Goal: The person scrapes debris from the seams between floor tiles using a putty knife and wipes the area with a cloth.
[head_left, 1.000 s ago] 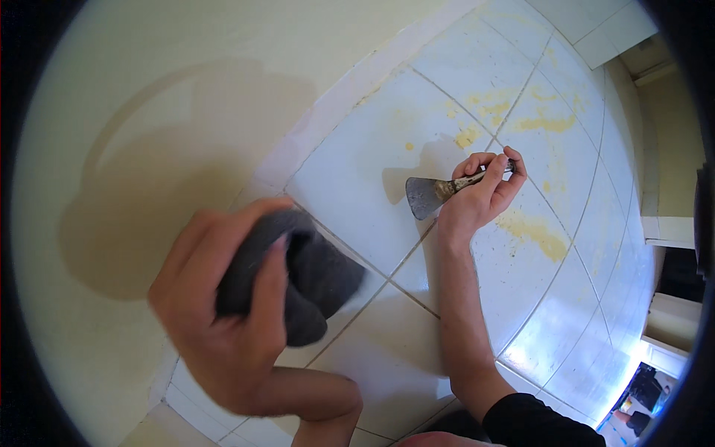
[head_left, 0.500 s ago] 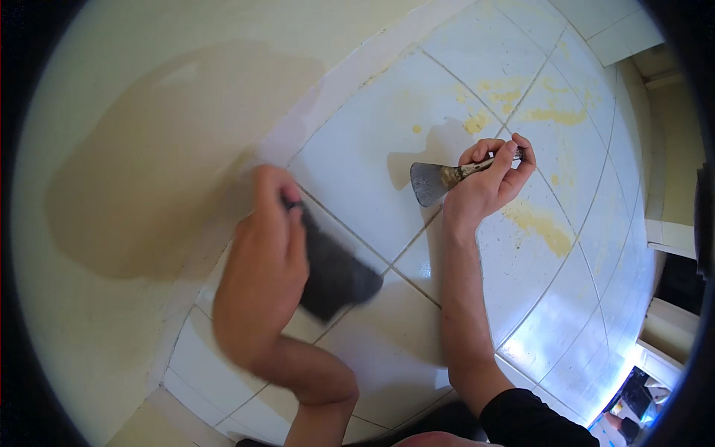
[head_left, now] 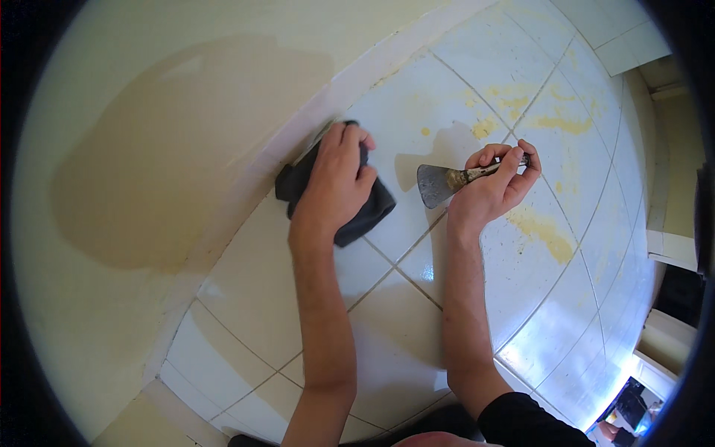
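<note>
My left hand [head_left: 335, 179] presses a dark grey cloth [head_left: 370, 214] onto the white tiles [head_left: 253, 298], right beside the skirting along the wall. Its fingers curl over the cloth, which is folded and bunched under the palm. In my right hand [head_left: 491, 186] is a paint scraper [head_left: 433, 185] with a worn handle and a wide, flat metal blade. The blade points left and seems to be held a little above the tiles, over its own shadow. Past this hand, yellow stains [head_left: 547, 237] mark the tiles.
A cream wall [head_left: 171, 89] with a pale skirting [head_left: 298, 130] runs along the left. More yellow smears [head_left: 562, 123] lie on the tiles at the far right. Bright light and a cluttered doorway [head_left: 633, 406] show at the lower right.
My left hand has swung the cloth up and away from me, from a loosely hanging hold to flat contact by the skirting. My right hand keeps the scraper in nearly the same place.
</note>
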`<state>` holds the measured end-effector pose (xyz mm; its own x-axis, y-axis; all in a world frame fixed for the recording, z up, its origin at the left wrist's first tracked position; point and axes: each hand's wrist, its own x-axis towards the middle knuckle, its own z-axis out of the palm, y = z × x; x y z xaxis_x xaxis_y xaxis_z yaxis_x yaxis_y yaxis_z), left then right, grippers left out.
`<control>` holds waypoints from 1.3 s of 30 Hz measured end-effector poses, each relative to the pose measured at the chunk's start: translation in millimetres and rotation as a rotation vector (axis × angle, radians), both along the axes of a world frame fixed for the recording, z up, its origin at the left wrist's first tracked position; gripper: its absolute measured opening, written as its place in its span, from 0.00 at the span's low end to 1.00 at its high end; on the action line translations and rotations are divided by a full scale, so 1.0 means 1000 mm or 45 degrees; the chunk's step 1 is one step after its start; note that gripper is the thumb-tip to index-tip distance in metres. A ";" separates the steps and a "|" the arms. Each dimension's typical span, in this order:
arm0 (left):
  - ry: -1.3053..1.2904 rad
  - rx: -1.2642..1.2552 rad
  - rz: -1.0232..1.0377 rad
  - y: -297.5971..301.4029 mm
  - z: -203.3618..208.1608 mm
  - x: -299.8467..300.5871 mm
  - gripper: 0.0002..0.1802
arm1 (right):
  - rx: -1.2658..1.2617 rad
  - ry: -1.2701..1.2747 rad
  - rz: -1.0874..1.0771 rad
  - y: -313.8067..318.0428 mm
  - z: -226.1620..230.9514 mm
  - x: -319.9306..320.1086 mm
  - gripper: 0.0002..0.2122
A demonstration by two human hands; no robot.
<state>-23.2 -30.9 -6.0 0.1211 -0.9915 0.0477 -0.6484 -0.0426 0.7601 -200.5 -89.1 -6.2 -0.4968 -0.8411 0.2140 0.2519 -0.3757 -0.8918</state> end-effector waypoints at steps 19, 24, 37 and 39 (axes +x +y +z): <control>0.100 -0.295 0.259 -0.015 -0.005 -0.008 0.12 | -0.027 -0.116 -0.158 -0.002 0.007 -0.008 0.06; -0.006 -0.301 -0.009 -0.016 -0.003 -0.020 0.14 | -0.016 -0.157 -0.108 -0.002 0.008 -0.008 0.06; -0.082 0.435 -0.032 0.040 0.059 0.001 0.21 | 0.044 -0.198 -0.104 -0.003 0.007 -0.009 0.06; -0.362 0.727 0.180 0.044 0.083 -0.022 0.31 | 0.020 -0.185 -0.109 -0.006 0.005 -0.012 0.06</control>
